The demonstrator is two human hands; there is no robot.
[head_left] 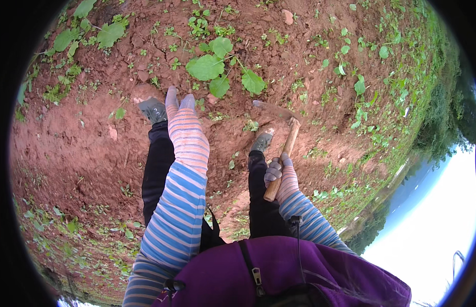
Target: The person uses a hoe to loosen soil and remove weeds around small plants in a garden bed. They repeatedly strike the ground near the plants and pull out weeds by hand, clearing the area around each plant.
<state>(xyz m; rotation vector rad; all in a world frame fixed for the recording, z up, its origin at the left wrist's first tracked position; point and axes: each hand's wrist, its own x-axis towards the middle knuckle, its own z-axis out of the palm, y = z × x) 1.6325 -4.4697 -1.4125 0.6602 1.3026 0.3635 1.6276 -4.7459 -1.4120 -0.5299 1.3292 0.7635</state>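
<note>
My right hand (274, 171), in a grey-tipped glove with a striped cuff, is closed round the wooden handle of a short hand hoe (290, 137). The hoe's thin, soil-stained metal blade points left, just above the reddish soil. My left hand (180, 105), in a matching pink and grey striped glove, reaches forward over the ground beside my left shoe. Its fingers are stretched out and slightly apart, with nothing seen in them; the palm is hidden. Ahead and to the right of this hand stands a broad-leaved green plant (212, 66).
My left shoe (153, 110) and right shoe (262, 139) stand on the bare soil. Small weeds (197, 25) and seedlings dot the ground. Another leafy plant (111, 35) grows at the far left. Denser greenery (435, 117) lines the right side.
</note>
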